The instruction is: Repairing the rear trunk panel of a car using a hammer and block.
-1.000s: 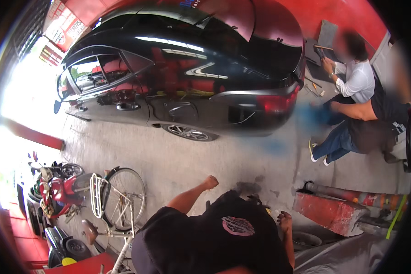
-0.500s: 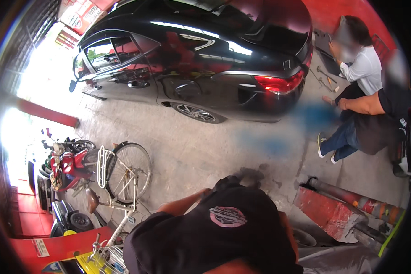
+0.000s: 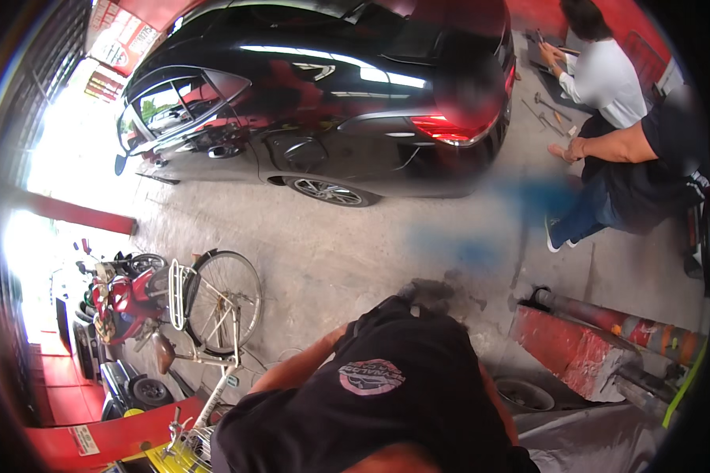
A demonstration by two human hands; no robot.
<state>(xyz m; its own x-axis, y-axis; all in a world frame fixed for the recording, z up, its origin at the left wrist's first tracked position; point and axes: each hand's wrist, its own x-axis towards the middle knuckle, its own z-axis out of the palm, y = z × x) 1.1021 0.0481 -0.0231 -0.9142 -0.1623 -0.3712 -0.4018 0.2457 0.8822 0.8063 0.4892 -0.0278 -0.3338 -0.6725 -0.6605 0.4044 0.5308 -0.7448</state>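
Both my hands are hidden behind my dark shirt (image 3: 418, 378), so what they hold or touch does not show. My left forearm (image 3: 304, 363) comes up along the shirt's left side and ends behind it. Only a strip of my right forearm (image 3: 498, 406) shows along the right side. The white bicycle (image 3: 235, 327) stands nearest to my left arm. Close to my right arm are a wheel (image 3: 525, 394) and a worn red block-shaped base (image 3: 568, 347).
A black car (image 3: 355, 150) stands ahead. At the right, a person in white (image 3: 615, 87) holds a small thing in raised hands; another in dark clothes (image 3: 655, 189) is nearer. Hammer-like tools (image 3: 548, 110) lie on the floor. A red motorcycle (image 3: 126, 296) stands left, a thick pole (image 3: 607, 323) right.
The car and the two people have shifted up and left in the picture, as the view turns slightly. My forearms stay beside the shirt.
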